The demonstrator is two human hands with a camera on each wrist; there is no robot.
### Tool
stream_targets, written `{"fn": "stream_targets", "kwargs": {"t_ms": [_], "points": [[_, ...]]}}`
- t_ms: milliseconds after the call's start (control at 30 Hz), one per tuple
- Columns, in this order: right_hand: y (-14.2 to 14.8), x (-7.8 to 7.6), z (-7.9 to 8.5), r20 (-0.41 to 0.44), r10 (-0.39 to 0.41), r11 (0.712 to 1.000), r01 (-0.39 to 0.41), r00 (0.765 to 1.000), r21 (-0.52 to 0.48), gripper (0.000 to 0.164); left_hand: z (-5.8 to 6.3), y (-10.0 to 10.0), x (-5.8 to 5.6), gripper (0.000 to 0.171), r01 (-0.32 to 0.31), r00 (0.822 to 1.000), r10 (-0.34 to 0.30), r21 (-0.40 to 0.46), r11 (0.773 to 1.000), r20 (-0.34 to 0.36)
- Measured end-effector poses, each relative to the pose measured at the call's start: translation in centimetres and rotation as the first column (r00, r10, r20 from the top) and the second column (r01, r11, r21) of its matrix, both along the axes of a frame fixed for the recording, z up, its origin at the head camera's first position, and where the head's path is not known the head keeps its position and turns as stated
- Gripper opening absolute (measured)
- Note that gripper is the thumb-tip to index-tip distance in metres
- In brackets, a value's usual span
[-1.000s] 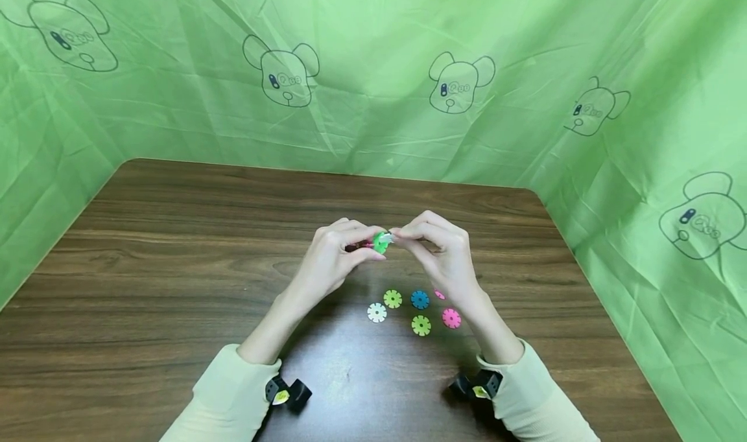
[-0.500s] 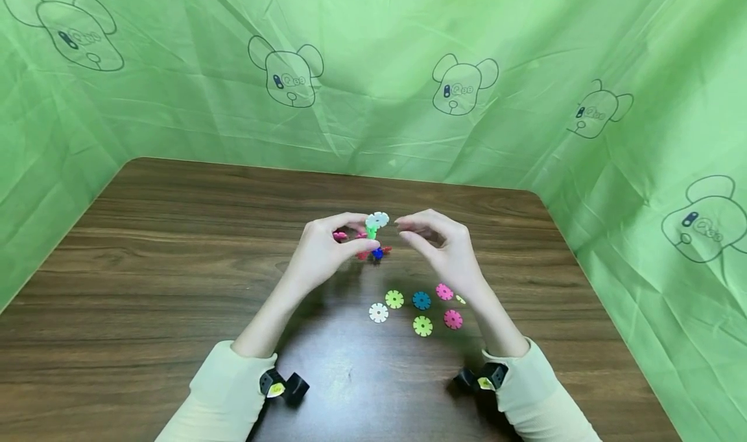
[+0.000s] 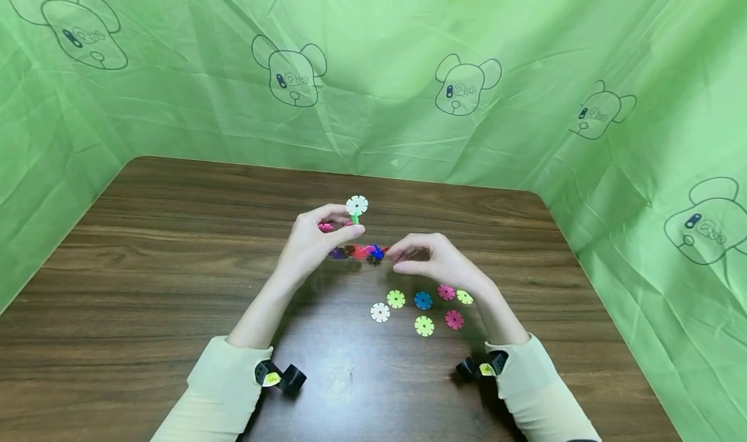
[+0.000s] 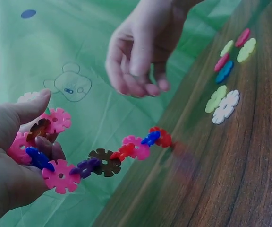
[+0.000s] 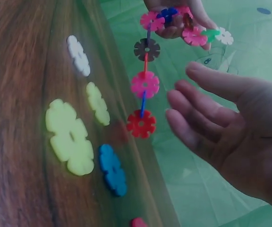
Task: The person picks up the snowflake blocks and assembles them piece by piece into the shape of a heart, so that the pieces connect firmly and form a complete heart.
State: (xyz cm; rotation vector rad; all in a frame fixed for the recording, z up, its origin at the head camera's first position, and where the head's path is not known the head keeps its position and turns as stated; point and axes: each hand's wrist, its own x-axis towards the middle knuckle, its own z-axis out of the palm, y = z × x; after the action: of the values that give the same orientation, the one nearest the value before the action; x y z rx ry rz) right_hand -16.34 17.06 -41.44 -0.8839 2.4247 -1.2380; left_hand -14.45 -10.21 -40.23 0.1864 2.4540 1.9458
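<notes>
My left hand holds a chain of interlocking plastic snowflake discs above the table. Pink, blue, purple, brown and red discs are slotted edge to edge, and part of the chain lies behind the palm. At the upper end, a white disc on a green disc sticks up past the thumb. The other end hangs down to a red disc. Beside that end is my right hand, fingers loosely bent with nothing between them; in the right wrist view a gap shows between its fingertips and the chain.
Several loose discs lie on the brown wooden table in front of the hands: a white one, a blue one, yellow-green ones and pink ones. A green cloth with printed bear heads stands around the table's back and sides.
The right hand has let go of the white disc and moved down. The left hand has shifted left with the chain, which now hangs in view with the white disc on top.
</notes>
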Motion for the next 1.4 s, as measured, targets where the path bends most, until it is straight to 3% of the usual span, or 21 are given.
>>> {"fn": "stream_targets", "kwargs": {"t_ms": [300,533,933,1400], "points": [[0.3,-0.6,-1.6,0.133,0.200,0.976,-0.209,0.971,0.059,0.035,-0.1,-0.2,-0.2,0.044,0.000,0.999,-0.001,0.031,1.000,0.046],[0.1,-0.5,-2.3,0.107,0.256,0.946,-0.272,0.961,0.175,0.036,-0.2,-0.3,-0.3,0.041,0.002,0.999,-0.004,0.044,0.999,0.053],[-0.5,-0.2,-2.6,0.060,0.235,0.929,-0.242,0.970,0.278,0.031,-0.3,-0.5,-0.3,0.043,0.021,0.997,-0.027,0.082,0.996,0.075],[-1.0,0.2,-2.3,0.071,0.187,0.932,-0.200,0.980,0.303,0.025,-0.4,-0.3,-0.2,0.040,0.034,0.995,-0.042,0.088,0.996,0.092]]}}
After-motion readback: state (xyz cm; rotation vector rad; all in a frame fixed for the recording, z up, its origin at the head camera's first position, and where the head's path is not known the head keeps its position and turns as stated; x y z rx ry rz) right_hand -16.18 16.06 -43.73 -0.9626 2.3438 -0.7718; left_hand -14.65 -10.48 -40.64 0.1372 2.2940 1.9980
